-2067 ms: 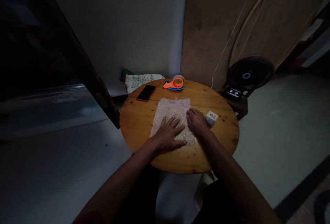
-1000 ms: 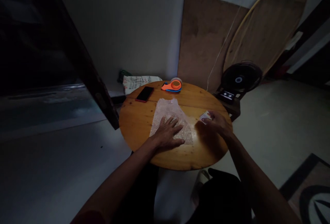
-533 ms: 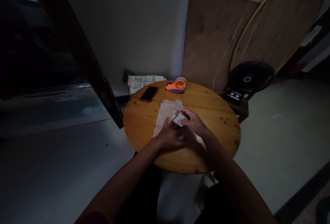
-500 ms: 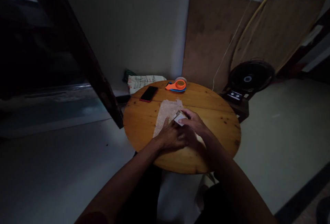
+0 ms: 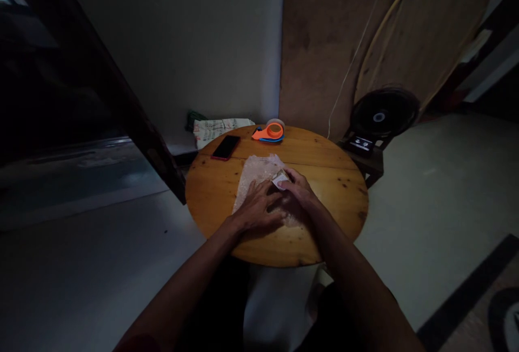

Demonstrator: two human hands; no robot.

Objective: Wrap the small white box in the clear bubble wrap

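Note:
On a round wooden table (image 5: 214, 206) lies a sheet of bubble wrap (image 5: 253, 171), partly covered by my hands. My left hand (image 5: 261, 206) rests on the wrap with its fingers spread. A small white-and-brown box (image 5: 280, 179) is gripped in my right hand (image 5: 299, 185), whose thumb lies across its pale face. The box is just beyond the left fingers; whether they touch it I cannot tell. Part of the box is hidden by the right hand.
A phone (image 5: 226, 147) with a red edge lies at the table's far left. Near the back edge sits an orange-and-blue tape dispenser (image 5: 271, 131). A printed sack (image 5: 221, 129) is behind the table. A black fan (image 5: 383, 114) stands at right, by leaning wooden boards (image 5: 320, 49).
My left hand has spread its fingers and flattened onto the bubble wrap. The right hand still holds the small box. The whole view has shifted slightly.

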